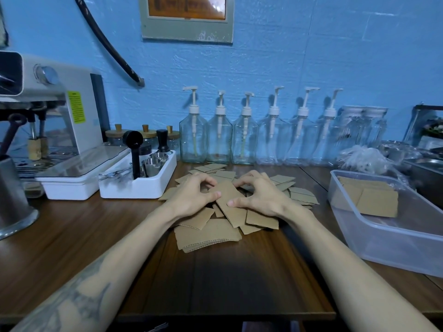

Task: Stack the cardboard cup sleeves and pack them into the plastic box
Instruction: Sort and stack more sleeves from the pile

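Wooden table [72,236], flat brown corrugated sleeves [208,232], scattered pile

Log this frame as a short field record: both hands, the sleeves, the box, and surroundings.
left hand: left hand pinches the flat brown cardboard cup sleeve on top of the pile
right hand: right hand pinches the same sleeve's other side
pile: loose scattered brown cardboard sleeves on the dark wooden table
box: clear plastic box, at the right, holds stacked sleeves
behind: row of clear pump bottles; white espresso machine at the left
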Demonstrator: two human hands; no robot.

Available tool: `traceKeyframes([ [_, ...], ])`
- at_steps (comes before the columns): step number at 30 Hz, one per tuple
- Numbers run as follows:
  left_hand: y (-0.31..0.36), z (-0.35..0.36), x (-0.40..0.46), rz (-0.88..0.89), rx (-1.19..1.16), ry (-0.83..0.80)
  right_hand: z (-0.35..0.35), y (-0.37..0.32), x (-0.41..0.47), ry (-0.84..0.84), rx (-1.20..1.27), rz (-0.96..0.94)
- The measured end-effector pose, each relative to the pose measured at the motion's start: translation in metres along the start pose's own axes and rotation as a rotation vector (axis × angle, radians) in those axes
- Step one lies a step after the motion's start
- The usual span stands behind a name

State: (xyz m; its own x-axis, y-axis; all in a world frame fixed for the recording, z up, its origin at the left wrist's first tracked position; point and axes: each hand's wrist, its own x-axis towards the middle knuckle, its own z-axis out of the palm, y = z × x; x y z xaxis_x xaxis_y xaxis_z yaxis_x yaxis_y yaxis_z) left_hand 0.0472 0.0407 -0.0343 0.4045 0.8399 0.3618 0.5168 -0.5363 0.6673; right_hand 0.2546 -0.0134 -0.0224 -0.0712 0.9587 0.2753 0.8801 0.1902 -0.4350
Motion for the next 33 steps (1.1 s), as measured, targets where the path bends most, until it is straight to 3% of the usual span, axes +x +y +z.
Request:
traceKeyframes([
  [3, 0.002, 0.0, -0.001, -0.002, -0.163, -0.003, -0.002, 0.0, 0.002, 0.066, 0.159, 0.019],
  [10, 0.004, 0.0, -0.001, 0.022, -0.215, -0.026, -0.003, 0.0, 0.002, 0.046, 0.32, 0.055],
  [19, 0.017, -0.011, -0.001, 0.024, -0.538, 0.196, -0.01, -0.011, -0.001, 0.005, 0.721, 0.029],
  [22, 0.016, -0.01, -0.002, -0.01, -0.606, 0.154, -0.015, -0.013, -0.002, 0.05, 0.825, 0.045],
  [28, 0.012, -0.004, -0.003, -0.077, -0.521, -0.017, -0.02, -0.009, -0.004, 0.174, 1.087, 0.104],
  [33, 0.01, -0.006, -0.003, -0.019, -0.595, 0.08, -0.023, 0.0, -0.005, 0.141, 0.923, 0.124],
])
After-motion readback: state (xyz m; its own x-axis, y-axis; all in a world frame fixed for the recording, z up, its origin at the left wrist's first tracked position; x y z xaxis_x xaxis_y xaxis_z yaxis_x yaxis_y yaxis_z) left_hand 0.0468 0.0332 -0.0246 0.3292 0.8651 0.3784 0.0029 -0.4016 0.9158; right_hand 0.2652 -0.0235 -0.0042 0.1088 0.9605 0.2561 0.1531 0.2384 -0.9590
